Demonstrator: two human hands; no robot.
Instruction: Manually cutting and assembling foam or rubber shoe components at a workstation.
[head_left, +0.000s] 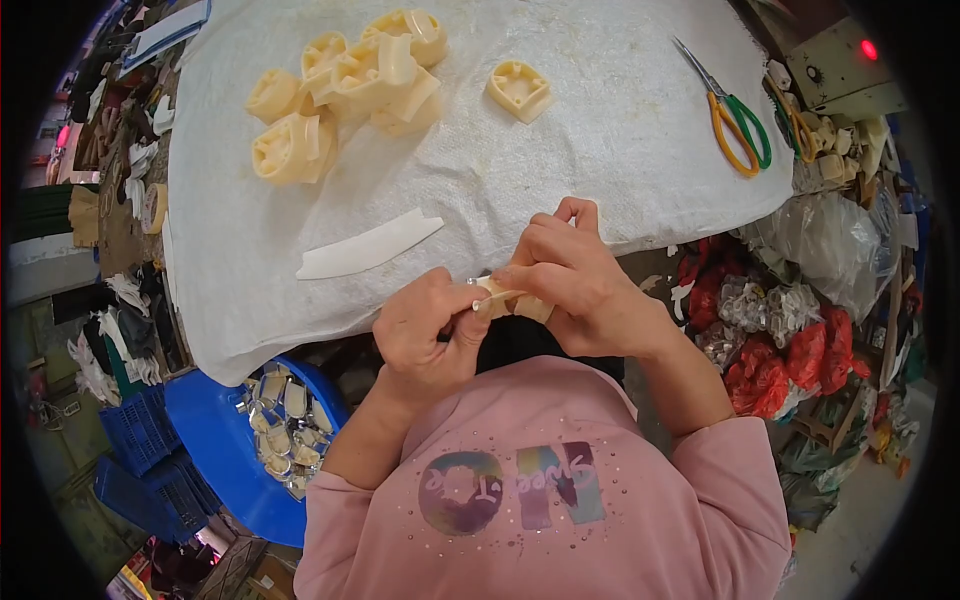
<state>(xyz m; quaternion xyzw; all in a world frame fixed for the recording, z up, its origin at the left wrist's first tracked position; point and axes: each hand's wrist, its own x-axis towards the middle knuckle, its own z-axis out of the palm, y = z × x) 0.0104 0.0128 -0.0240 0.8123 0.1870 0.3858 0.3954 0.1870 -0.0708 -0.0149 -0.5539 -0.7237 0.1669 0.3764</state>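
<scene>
Just off the table's front edge, my two hands hold one cream plastic piece (pixel 534 308) between them. My left hand (pixel 428 325) pinches its left end between thumb and fingers, where a small shiny bit shows. My right hand (pixel 580 282) grips the other end with curled fingers, which hide much of the piece. A curved white strip (pixel 370 248) lies on the table left of my hands. One cream plastic part (pixel 519 88) rests alone farther back, its hollow side up. To its left stands a pile of similar cream parts (pixel 365 80).
A white woven sheet (pixel 600 120) covers the table. Scissors (pixel 730 115) with orange and green handles lie at the right. Below the left edge, a blue tub (pixel 215 440) holds several cream and metallic pieces. Red plastic bags (pixel 765 375) and clear bags are heaped at the right.
</scene>
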